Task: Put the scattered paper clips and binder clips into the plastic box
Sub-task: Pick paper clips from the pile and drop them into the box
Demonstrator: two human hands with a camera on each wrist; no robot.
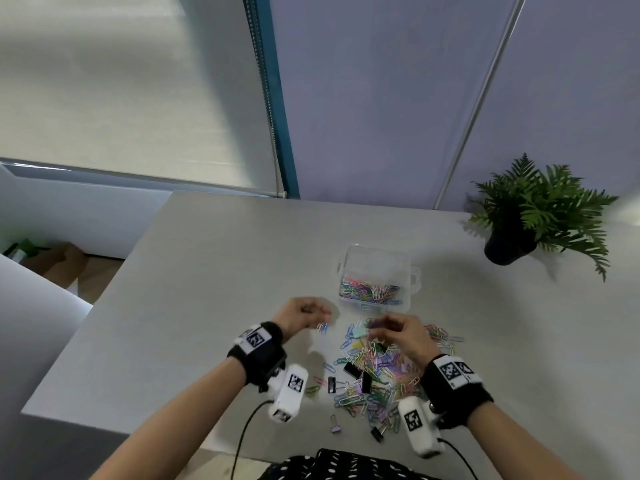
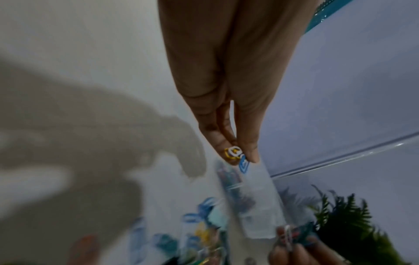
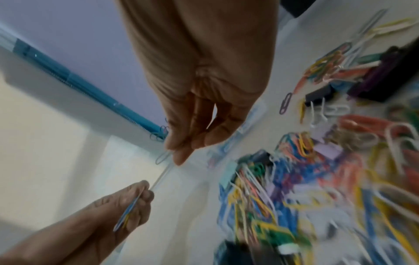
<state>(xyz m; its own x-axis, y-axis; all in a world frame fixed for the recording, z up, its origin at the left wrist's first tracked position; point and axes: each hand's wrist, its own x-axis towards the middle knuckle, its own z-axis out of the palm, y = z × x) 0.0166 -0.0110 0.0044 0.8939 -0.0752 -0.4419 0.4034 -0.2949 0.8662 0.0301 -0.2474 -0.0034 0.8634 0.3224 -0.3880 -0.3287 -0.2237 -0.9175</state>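
Note:
A clear plastic box stands open on the grey table, with coloured paper clips lying inside. In front of it spreads a pile of paper clips and binder clips. My left hand hovers left of the box and pinches a few paper clips, yellow, white and blue. My right hand is just above the far end of the pile, and its fingertips pinch a pale paper clip. Black binder clips lie amid the pile.
A potted fern stands at the table's back right. The table's left edge drops to the floor, where a cardboard box sits. A purple binder clip and a black one lie near the front edge.

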